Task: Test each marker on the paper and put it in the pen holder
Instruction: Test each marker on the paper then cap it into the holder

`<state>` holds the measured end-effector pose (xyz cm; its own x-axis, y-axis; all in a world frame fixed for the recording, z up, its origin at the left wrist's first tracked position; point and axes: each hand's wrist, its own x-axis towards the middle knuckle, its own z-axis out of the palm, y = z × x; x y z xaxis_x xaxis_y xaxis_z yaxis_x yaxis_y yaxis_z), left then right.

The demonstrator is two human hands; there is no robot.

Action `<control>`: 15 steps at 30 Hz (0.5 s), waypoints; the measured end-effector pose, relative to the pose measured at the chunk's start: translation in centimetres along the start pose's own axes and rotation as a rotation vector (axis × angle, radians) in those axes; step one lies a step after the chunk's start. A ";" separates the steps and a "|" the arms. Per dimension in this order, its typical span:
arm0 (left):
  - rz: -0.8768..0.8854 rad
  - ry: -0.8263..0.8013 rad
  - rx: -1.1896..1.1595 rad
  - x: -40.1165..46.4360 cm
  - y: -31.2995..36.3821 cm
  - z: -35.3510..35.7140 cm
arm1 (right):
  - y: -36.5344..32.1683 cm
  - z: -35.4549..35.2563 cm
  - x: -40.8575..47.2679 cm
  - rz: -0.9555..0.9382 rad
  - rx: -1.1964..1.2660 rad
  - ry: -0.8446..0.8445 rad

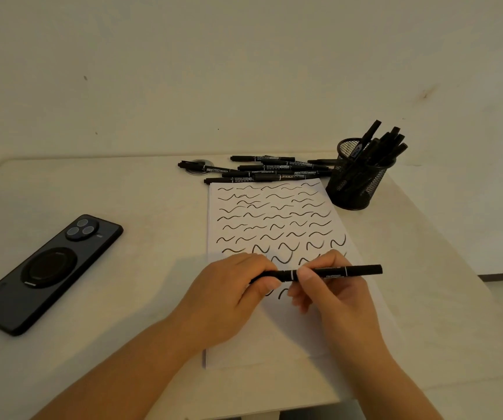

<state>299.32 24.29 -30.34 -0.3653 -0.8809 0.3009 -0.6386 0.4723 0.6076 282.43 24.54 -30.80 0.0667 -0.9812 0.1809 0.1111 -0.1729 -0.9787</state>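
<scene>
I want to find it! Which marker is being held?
The marker over the paper, gripped by both hands. The others lie piled or stand in the holder.

- We see two forearms rising from the bottom edge of the view, both bare, with no sleeve showing anywhere along them.
- Our left hand (229, 291) wears no ring, watch or glove.
- Our right hand (332, 291) is likewise unadorned; its thumbnail is short and unpainted.
</scene>
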 end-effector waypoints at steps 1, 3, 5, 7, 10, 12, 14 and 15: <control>-0.018 0.002 -0.039 0.0 0.1 0.0 | -0.1 0.0 0.0 -0.010 -0.001 -0.011; -0.045 -0.005 -0.100 0.0 0.3 0.0 | -0.2 -0.1 0.0 -0.018 0.021 -0.030; -0.051 -0.026 -0.110 -0.1 0.3 -0.1 | -0.2 -0.2 0.0 -0.023 0.033 -0.058; -0.056 -0.046 -0.103 -0.1 0.3 0.0 | -0.1 -0.4 0.0 -0.028 0.038 -0.091; -0.062 -0.073 -0.109 -0.2 0.1 0.0 | 0.0 -0.5 -0.1 -0.042 0.040 -0.127; -0.077 -0.099 -0.139 -0.3 0.0 0.0 | -0.1 -0.5 -0.1 -0.054 0.029 -0.152; -0.099 -0.117 -0.196 -0.2 -0.1 0.0 | 0.0 -0.5 -0.1 -0.061 0.026 -0.154; -0.113 -0.117 -0.226 -0.2 -0.1 0.0 | 0.1 -0.4 -0.1 -0.063 0.023 -0.140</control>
<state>299.46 24.36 -30.49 -0.3849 -0.9118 0.1429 -0.5171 0.3413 0.7849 282.00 24.58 -30.93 0.1958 -0.9468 0.2555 0.1416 -0.2305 -0.9627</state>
